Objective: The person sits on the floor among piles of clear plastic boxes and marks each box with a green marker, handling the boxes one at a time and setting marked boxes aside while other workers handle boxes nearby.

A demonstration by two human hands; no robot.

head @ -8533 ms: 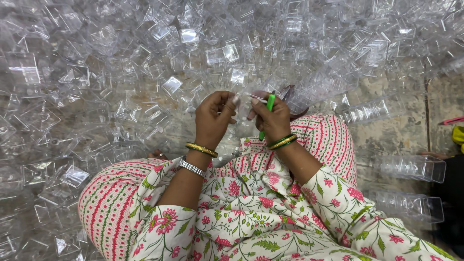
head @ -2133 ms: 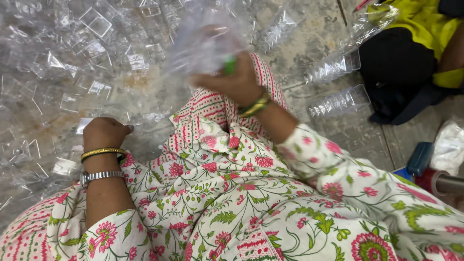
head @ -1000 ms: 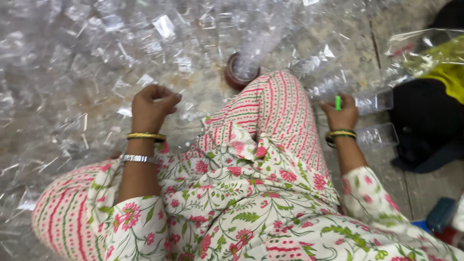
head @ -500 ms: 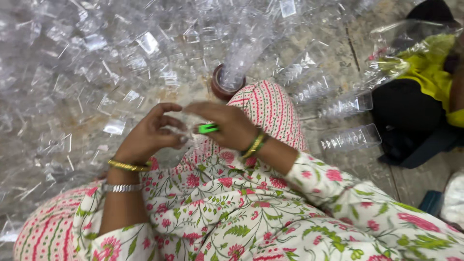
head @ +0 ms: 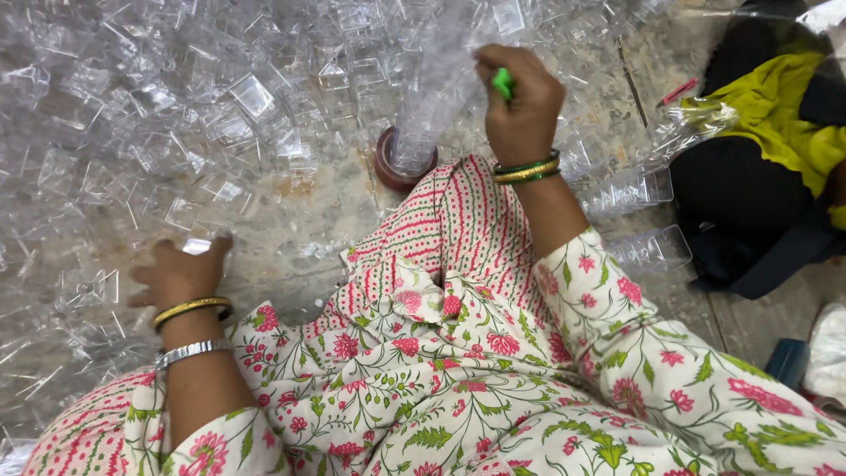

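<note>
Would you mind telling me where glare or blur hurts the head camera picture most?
Head view: light is even and soft, with white glare across the pile of clear plastic boxes, so their edges merge. The tall stack of clear pieces beside the right hand is smeared by motion blur. The left hand and floral sleeve look sharp.

a second person [head: 775, 167] sits at the right edge in yellow and black cloth. a pink stick [head: 679, 91] lies on the floor [head: 352, 220] near them. two rows of nested clear cups [head: 627, 191] lie on their sides between that person and the striped knee [head: 449, 229]. a blue item [head: 786, 361] and white plastic [head: 828, 353] sit at lower right.
</note>
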